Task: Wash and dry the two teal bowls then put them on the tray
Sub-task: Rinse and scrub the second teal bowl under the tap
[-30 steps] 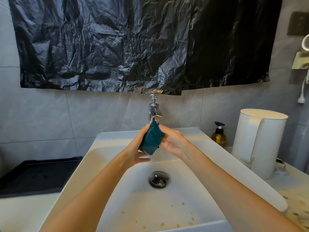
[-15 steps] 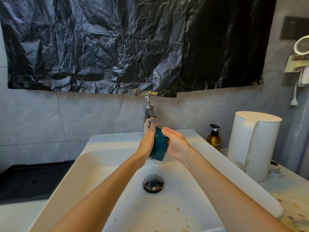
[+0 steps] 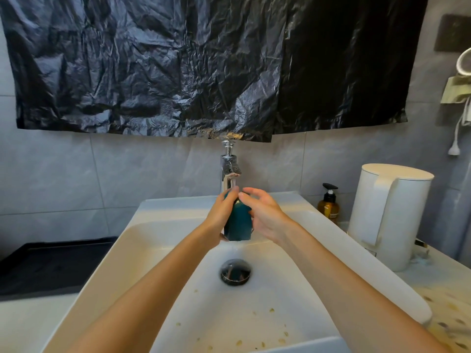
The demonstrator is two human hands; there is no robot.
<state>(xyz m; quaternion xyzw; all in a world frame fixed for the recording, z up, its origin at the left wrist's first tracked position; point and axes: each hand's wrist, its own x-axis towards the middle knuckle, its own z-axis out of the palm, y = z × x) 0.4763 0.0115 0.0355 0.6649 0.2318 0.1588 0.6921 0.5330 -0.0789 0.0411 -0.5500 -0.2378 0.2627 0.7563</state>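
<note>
A teal bowl [image 3: 239, 220] stands on edge between my two hands, right under the chrome tap [image 3: 229, 171], over the white sink [image 3: 142, 240]. My left hand [image 3: 221, 217] grips its left side, fingertips at the top rim. My right hand [image 3: 265, 217] lies against its right side with the fingers spread and partly lifted. Water trickles from the bowl toward the dark drain plug [image 3: 235, 272]. The black tray [image 3: 48, 266] sits on the counter to the left of the sink. I see only one teal bowl.
A white lidded bin [image 3: 387, 215] and an amber pump bottle [image 3: 328, 203] stand right of the sink. Food bits dot the basin floor and the right counter [image 3: 453, 309]. Black plastic sheet [image 3: 204, 64] hangs on the tiled wall above the tap.
The bowl has turned from tilted to upright on edge under the tap. My left fingers have slid up to its top rim, and my right fingers have spread open against it.
</note>
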